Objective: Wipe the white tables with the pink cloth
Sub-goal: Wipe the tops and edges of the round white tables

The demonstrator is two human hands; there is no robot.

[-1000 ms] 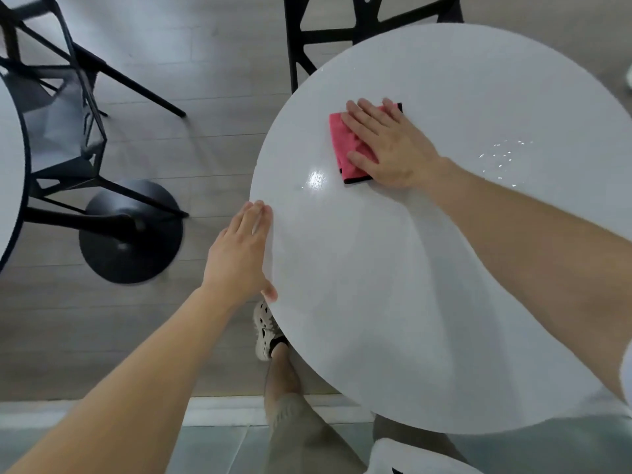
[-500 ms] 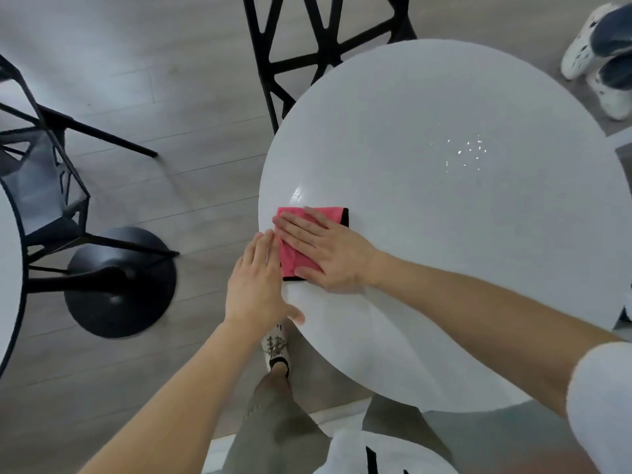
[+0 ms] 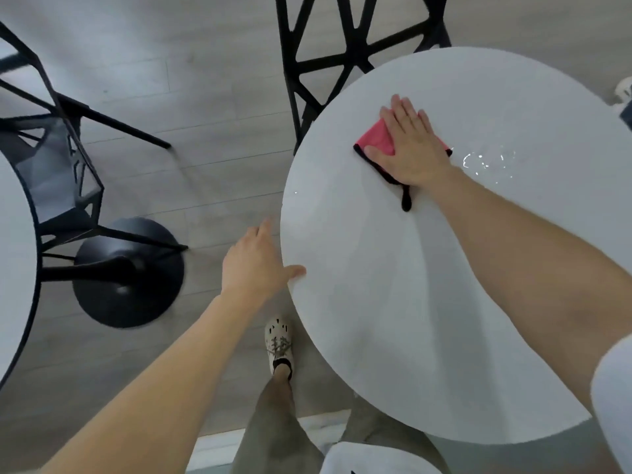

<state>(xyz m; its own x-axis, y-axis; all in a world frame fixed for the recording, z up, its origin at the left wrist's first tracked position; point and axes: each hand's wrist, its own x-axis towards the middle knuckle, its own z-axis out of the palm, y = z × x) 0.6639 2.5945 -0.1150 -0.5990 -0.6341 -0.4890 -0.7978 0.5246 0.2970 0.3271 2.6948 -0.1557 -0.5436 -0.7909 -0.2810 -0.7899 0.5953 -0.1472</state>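
A round white table (image 3: pixel 427 302) fills the right half of the view. On its far left part lies the pink cloth (image 3: pixel 376 140) with a black edge and a black loop. My right hand (image 3: pixel 410 145) lies flat on the cloth with straight fingers and presses it to the tabletop. My left hand (image 3: pixel 254 261) is at the table's left rim, fingers extended beside the edge and thumb resting on the top. A patch of water drops (image 3: pixel 489 164) glistens just right of the cloth.
A black chair (image 3: pixel 342 56) stands behind the table. To the left are a second black chair (image 3: pixel 58 165), a black round table base (image 3: pixel 128 271) and the edge of another white table (image 3: pixel 13 268). My shoe (image 3: pixel 279 343) stands by the table's rim.
My right hand has slid the cloth from the near left rim away to the far part of the table. My left hand stays at the left rim, its fingers now off the top.
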